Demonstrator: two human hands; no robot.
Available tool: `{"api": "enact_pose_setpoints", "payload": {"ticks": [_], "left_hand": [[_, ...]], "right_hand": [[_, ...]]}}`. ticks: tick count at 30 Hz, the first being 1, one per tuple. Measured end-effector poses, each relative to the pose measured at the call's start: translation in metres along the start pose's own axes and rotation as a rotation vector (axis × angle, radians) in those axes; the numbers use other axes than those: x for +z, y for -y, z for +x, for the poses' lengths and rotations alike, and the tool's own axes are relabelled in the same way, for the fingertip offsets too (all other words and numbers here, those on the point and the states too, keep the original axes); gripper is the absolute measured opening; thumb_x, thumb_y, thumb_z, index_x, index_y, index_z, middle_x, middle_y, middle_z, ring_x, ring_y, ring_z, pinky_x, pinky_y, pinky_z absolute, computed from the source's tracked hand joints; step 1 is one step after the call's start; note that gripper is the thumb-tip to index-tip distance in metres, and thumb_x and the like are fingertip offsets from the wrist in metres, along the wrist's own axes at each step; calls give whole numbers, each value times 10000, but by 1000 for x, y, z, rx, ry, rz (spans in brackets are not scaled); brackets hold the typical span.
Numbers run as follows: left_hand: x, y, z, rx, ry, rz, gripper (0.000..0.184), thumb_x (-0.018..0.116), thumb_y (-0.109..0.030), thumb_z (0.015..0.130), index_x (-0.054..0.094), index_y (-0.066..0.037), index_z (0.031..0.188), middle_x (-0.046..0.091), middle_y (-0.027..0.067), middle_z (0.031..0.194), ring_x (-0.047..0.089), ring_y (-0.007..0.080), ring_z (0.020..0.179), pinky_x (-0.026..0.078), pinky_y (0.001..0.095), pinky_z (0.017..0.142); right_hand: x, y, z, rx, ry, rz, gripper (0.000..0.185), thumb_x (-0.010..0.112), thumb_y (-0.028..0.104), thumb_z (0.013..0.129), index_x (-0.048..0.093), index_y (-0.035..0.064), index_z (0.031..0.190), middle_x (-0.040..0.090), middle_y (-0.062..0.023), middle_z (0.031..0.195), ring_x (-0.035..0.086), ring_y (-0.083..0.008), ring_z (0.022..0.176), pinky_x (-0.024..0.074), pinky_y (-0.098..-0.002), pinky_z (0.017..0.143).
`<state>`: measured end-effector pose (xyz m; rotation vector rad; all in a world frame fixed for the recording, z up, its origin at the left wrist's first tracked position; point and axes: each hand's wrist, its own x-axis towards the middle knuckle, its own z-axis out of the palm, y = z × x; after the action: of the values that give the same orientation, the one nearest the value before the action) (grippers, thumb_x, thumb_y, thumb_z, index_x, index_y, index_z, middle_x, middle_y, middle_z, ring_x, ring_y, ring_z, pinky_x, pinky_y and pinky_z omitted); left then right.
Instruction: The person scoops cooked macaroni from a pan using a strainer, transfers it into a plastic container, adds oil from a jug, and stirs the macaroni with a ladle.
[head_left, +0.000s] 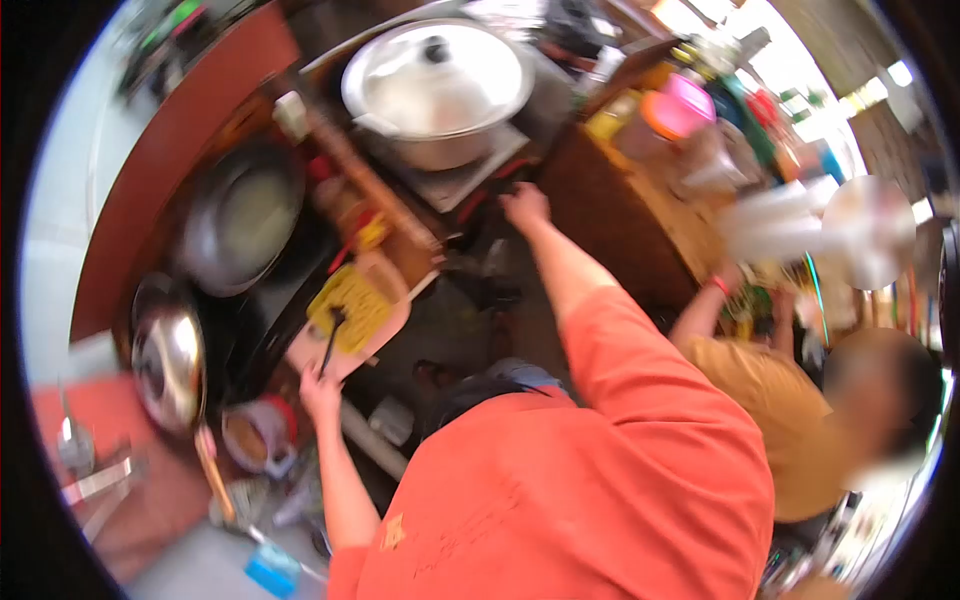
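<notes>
My left hand (320, 388) is closed round the thin handle of a dark utensil (337, 316); blur hides its exact kind. The utensil's head lies over a yellow, textured slab (365, 300) on a pink board (391, 328). Further forward, my right hand (526, 208) is at the front edge of a gas stove (480, 185). Its fingers look bent inward, and what they grip is too blurred to make out. On that stove stands a large silver pot (450, 152) under a domed metal lid (435, 75) with a black knob.
Left of the board, a dark wok (240, 215) holds pale contents. A shiny metal lid (168, 355) and a tub of brown contents (258, 437) are nearer me. At right, a co-worker in a brown shirt (765, 420) works at a wooden counter (665, 210) carrying several containers.
</notes>
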<state>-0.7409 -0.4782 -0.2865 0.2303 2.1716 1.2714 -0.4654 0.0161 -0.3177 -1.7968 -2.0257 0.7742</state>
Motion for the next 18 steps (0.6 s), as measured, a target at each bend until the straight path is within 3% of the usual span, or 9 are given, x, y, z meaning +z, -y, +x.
{"api": "enact_pose_setpoints", "payload": {"ticks": [2, 4, 7, 10, 12, 18], "left_hand": [[-3, -11, -12, -41, 18, 38, 625, 630, -21, 908, 358, 18, 1470, 565, 227, 1338, 662, 232, 1007, 578, 326, 753], [-6, 4, -11, -35, -31, 4, 621, 648, -107, 954, 341, 8, 1482, 581, 182, 1296, 638, 207, 954, 560, 318, 745], [-24, 5, -20, -33, 78, 116, 656, 673, -215, 961, 339, 1, 1483, 569, 157, 1263, 604, 167, 875, 529, 285, 735], [-31, 12, -37, -38, -22, 207, 668, 676, -261, 958, 345, -2, 1477, 561, 192, 1298, 634, 210, 919, 537, 315, 769], [-35, 17, -52, 110, -99, 340, 686, 678, -303, 952, 348, -3, 1474, 545, 232, 1339, 662, 275, 970, 544, 362, 802], [-47, 28, -80, 138, -82, 500, 720, 695, -323, 934, 342, -17, 1483, 510, 274, 1385, 676, 350, 999, 552, 407, 855]], "right_hand": [[1, 4, 2, -14, 37, -53, 481, 689, 374, 846, 652, 39, 1189, 656, -202, 1211, 624, -383, 1132, 508, -462, 962], [2, 7, 7, 96, 139, -7, 413, 719, 346, 844, 666, 73, 1149, 678, -200, 1148, 636, -390, 1095, 521, -487, 914], [3, 11, 6, 126, 115, -19, 359, 729, 274, 852, 671, 78, 1147, 694, -173, 1118, 646, -366, 1084, 525, -464, 914], [-2, 14, 8, 148, 105, 4, 357, 726, 276, 855, 668, 71, 1142, 694, -170, 1119, 646, -360, 1090, 525, -464, 917], [-7, 14, 9, 121, 144, 0, 316, 704, 277, 874, 654, 55, 1094, 684, -172, 1118, 643, -377, 1085, 529, -473, 905], [0, 5, 15, 71, 162, -44, 410, 746, 301, 831, 647, 90, 1167, 678, -172, 1148, 641, -359, 1096, 518, -465, 940]]}}
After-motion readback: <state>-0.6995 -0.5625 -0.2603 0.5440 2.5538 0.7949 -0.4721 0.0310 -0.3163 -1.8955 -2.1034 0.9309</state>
